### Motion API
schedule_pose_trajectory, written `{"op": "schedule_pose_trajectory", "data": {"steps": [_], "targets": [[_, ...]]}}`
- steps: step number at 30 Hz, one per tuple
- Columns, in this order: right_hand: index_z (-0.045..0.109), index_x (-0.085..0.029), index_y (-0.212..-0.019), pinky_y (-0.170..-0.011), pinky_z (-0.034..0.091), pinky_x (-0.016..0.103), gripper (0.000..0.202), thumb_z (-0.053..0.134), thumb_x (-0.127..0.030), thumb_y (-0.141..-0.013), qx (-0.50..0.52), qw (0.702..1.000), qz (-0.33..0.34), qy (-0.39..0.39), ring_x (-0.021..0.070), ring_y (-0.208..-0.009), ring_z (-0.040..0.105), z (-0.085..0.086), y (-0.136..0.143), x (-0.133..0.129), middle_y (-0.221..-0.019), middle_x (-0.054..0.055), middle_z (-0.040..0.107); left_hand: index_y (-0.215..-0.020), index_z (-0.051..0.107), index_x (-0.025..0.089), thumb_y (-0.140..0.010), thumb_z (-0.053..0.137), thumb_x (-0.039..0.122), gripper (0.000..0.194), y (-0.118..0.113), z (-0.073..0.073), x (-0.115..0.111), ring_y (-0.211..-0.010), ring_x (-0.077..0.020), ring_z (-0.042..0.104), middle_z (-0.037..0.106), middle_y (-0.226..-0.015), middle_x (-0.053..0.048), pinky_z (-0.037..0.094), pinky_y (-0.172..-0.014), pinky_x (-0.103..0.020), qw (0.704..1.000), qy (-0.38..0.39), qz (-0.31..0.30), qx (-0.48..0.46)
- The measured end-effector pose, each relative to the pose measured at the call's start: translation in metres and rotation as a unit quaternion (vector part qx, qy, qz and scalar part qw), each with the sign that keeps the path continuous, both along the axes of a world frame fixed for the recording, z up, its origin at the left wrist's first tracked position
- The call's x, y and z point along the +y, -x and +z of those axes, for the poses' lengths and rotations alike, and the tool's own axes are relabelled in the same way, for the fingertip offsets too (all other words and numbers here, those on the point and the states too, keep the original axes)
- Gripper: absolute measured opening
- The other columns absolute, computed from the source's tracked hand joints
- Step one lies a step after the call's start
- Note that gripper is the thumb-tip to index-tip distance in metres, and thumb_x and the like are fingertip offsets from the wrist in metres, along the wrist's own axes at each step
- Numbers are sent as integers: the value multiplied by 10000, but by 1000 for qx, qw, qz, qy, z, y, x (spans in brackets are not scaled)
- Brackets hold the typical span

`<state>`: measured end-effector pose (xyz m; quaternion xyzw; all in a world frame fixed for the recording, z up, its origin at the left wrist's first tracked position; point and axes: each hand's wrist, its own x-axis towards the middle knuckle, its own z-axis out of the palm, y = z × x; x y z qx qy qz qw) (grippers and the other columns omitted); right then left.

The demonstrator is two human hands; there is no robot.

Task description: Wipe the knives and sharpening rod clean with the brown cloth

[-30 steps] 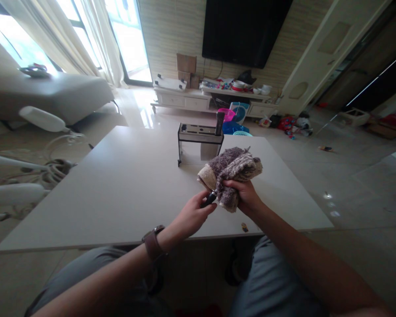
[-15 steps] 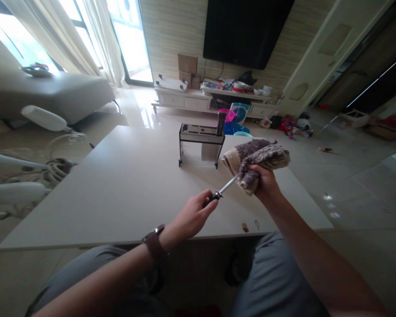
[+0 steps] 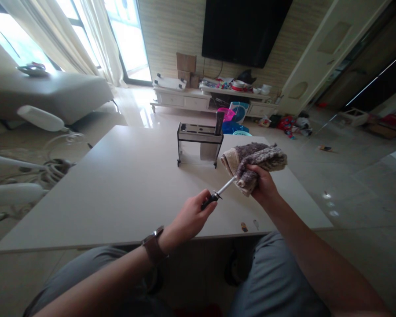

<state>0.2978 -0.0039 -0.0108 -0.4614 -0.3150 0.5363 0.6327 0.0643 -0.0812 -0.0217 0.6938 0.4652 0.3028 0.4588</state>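
My left hand [image 3: 195, 213] is closed round the black handle of a sharpening steel [image 3: 226, 186], whose pale rod points up and to the right. The rod's far end is hidden in a folded brown and beige cloth [image 3: 251, 160]. Fingers wrapped in that cloth, my right hand [image 3: 263, 181] grips it above the table's right part. Behind the steel stands a knife block [image 3: 198, 137] with a slotted top and an open frame. One dark-handled knife [image 3: 219, 123] sits upright in its right end, its broad blade showing below.
The white table [image 3: 119, 189] stretches before my knees. Near its front edge lie two small items, one yellow and dark [image 3: 244, 227], one a pale loop [image 3: 256, 224]. Beyond are baskets [image 3: 232, 127] on the floor and a low cabinet [image 3: 185, 99]. White chairs [image 3: 39, 119] stand at left.
The view has shifted very slightly, so everything sits a little further left. Both hands keep their hold on the steel and the cloth, with hardly any visible movement.
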Motion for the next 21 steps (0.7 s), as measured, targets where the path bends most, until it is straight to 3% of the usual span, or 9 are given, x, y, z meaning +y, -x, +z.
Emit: {"op": "schedule_pose_trajectory", "data": {"steps": [5, 10, 17, 21], "targets": [[708, -200, -838, -719, 604, 343, 317, 833, -184, -547, 33, 999, 26, 33, 229, -807, 730, -6, 40, -25, -881, 22, 781, -836, 516, 198, -959, 533, 389, 227, 1, -4, 2, -653, -135, 430, 526, -713, 32, 307, -596, -264, 1000, -1, 15, -8], [730, -197, -896, -732, 590, 322, 379, 863, -181, -543, 31, 997, 61, 39, 215, -813, 730, -14, 65, -42, -918, 24, 786, -981, 615, 164, -955, 536, 391, 242, 1, -4, 5, -701, -152, 494, 599, -788, -7, 358, -635, -265, 999, -2, 21, -28], [716, -193, -844, -711, 586, 315, 368, 858, -149, -507, 12, 998, 40, 37, 212, -787, 724, -15, 63, -38, -892, 27, 785, -966, 613, 169, -951, 539, 401, 243, 0, -4, 6, -610, -139, 466, 544, -661, 26, 356, -593, -254, 998, 27, 15, -47], [705, -196, -820, -703, 594, 319, 366, 854, -139, -491, 17, 1000, 15, 20, 208, -776, 718, -9, 51, -26, -872, 16, 780, -809, 521, 194, -956, 516, 427, 276, 1, -5, 6, -569, -123, 428, 500, -614, 42, 314, -556, -246, 998, 38, 8, -40]]}}
